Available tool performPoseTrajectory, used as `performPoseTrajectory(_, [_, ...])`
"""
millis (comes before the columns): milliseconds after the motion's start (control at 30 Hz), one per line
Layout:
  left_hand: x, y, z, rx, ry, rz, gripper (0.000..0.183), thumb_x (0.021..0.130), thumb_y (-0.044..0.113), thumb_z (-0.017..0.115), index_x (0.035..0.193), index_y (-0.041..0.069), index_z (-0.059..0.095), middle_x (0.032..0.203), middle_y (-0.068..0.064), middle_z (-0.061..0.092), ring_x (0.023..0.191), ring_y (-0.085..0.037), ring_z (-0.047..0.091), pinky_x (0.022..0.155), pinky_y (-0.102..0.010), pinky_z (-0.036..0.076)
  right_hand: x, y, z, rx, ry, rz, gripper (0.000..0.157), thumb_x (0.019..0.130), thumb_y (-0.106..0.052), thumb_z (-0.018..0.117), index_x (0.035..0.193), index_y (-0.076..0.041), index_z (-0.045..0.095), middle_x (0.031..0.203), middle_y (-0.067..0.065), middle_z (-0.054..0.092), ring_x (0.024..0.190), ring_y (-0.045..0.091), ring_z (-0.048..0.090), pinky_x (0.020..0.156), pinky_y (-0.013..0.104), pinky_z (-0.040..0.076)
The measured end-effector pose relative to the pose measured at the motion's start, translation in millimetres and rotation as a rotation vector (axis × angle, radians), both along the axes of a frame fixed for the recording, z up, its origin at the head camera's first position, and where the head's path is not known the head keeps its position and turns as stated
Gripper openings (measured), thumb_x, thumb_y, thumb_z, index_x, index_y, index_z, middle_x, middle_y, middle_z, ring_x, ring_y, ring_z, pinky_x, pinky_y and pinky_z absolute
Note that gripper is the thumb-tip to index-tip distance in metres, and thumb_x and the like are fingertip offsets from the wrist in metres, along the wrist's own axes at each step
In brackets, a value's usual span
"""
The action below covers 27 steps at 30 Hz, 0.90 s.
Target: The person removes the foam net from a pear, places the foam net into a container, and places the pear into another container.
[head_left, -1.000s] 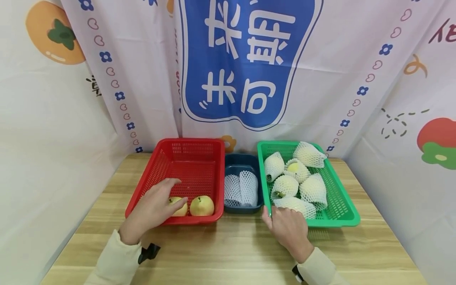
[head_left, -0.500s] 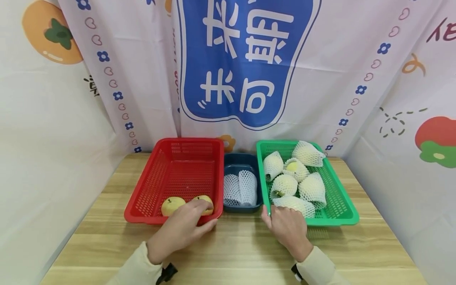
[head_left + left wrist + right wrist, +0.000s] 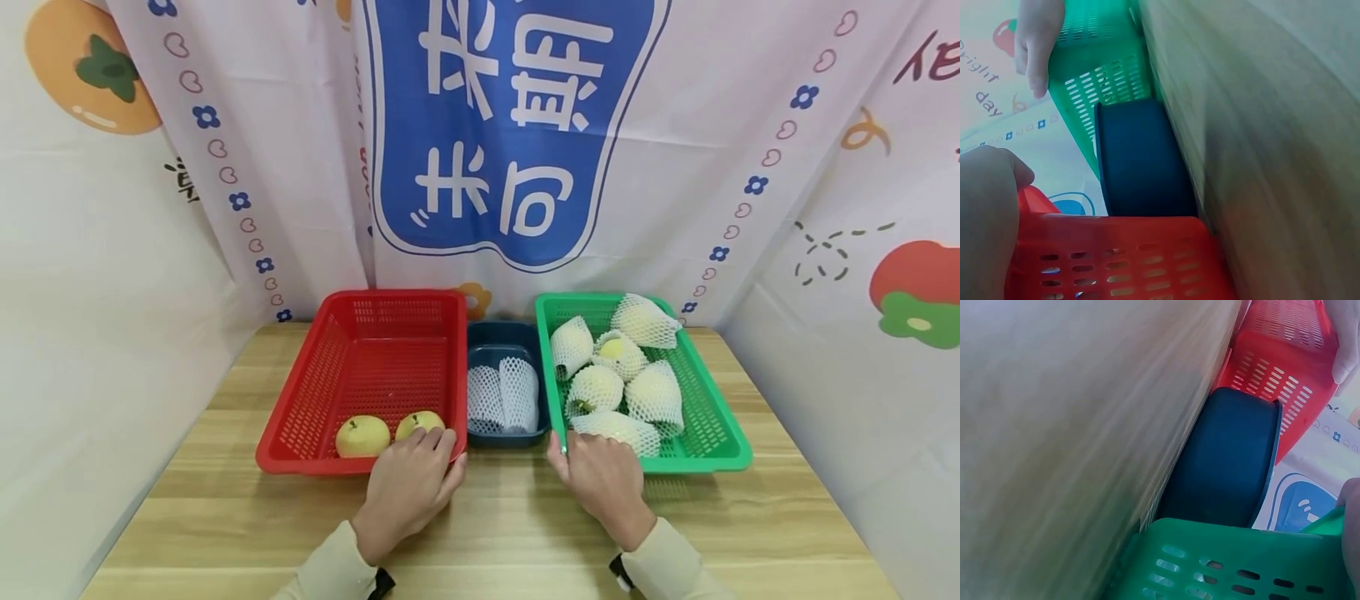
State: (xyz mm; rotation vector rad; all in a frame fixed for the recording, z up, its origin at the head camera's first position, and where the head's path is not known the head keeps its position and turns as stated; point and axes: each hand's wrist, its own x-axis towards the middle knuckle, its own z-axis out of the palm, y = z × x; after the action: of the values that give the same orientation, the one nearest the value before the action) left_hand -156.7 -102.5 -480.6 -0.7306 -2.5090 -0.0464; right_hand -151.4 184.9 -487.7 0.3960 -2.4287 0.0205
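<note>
2 hands (image 3: 411, 483) (image 3: 600, 483) grip baskets (image 3: 300, 465) (image 3: 712, 463): red, 2 fruits (image 3: 363, 438); green, 6 netted fruits (image 3: 652, 396).

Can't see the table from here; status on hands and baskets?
Left hand grips red basket by near rim. Right hand grips green basket likewise. Blue tub with white nets stands between baskets.

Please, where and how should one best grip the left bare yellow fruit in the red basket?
Probably from above, gripping the left yellow fruit around its widest sides: it is round, its top with the stem is uncovered, and the near wall of the red basket stands close.
</note>
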Motion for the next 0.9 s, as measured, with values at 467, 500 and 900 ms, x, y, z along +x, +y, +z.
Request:
performPoseTrajectory(467, [0.0,1.4,-1.1,0.009,0.008,-0.007,0.029,0.102,0.044,0.056,0.096,0.018,0.067,0.082,0.001,0.069,0.073,-0.018,0.062,0.058,-0.031,0.056,5.5,25.3,52.9,-0.335,-0.603,0.126,0.027,0.104,-0.037,0.065,0.091,-0.015,0.075,0.07,-0.008,0.065,0.064,0.006,0.06,0.063,0.028,0.054])
performPoseTrajectory(500, [-0.1,1.5,-1.0,0.008,0.008,-0.005,0.029,0.102,0.044,0.056,0.096,0.018,0.067,0.082,0.002,0.069,0.073,-0.018,0.062,0.058,-0.031,0.055,4.5,31.1,59.5,-0.367,-0.628,0.145,0.024,0.104,-0.034,0.067,0.1,-0.012,0.077,0.079,-0.005,0.072,0.071,0.008,0.067,0.069,0.03,0.058])
performPoseTrajectory(900, [0.4,-0.8,-0.8,0.004,0.008,0.003,0.029,0.102,0.045,0.056,0.096,0.018,0.067,0.081,0.002,0.068,0.071,-0.017,0.061,0.057,-0.029,0.054,-21.9,94.5,84.6,-0.327,-0.793,0.093,0.068,0.094,-0.045,0.078,0.137,0.005,0.063,0.131,0.027,0.07,0.121,0.041,0.068,0.099,0.058,0.056])
